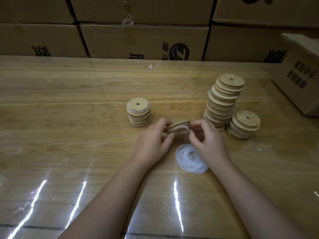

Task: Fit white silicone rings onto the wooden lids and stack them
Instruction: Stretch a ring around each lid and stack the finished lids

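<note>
Head cam, near to far: closest to me, just under my right wrist and behind my fingertips, lie the loose rings [189,159], a messy white pile on the table [69,144] w/ several left to use. Ahead of that, both hands are up off the wood. My left hand [153,135] grips one lid [177,125] by its rim, tilted on edge. My right hand [205,137] pinches a white ring [185,128] at the lid's right edge, fingers curled. The ring looks only partly seated, so I'd call this lid mid-fit.

Just past my left fingers stands the done stack [139,112], a short one, w/ white showing btwn the lids. Past my right fingers is the tall stack [222,102], leaning, and beside it a short stack [243,124]. Both look mostly bare wood, tho a bit of white peeks at the tall one's left side and I can't tell what it is.

My read: early on, a few done and far more lids waiting. Cartons [143,42] wall off the far edge.
</note>
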The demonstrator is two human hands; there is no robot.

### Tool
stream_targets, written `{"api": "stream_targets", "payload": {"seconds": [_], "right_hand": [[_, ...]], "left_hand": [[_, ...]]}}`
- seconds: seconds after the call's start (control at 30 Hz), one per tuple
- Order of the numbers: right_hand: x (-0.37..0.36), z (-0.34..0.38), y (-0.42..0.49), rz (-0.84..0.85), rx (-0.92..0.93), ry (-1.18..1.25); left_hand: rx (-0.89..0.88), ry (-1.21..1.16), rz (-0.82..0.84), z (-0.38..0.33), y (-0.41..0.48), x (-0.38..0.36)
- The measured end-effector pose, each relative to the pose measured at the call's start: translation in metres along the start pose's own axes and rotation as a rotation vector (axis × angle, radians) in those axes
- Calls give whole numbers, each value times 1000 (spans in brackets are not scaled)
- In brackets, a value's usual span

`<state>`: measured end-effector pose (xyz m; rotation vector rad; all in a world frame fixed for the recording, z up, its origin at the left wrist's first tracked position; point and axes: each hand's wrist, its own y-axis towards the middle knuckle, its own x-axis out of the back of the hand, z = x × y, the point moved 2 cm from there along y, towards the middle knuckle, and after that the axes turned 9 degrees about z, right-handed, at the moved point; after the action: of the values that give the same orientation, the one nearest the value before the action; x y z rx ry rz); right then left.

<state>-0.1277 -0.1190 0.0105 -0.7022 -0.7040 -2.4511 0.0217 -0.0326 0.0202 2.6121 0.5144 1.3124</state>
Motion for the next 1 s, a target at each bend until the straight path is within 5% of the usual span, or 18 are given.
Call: {"api": "stream_targets", "payload": {"seconds": [0.3,1.0], "right_hand": [[1,11,-2,-14,217,-76],[2,11,-4,-107,50,-129]], "left_hand": [[-66,42,38,-2,1,-2],[-74,160,14,-5,7,-3]]}}
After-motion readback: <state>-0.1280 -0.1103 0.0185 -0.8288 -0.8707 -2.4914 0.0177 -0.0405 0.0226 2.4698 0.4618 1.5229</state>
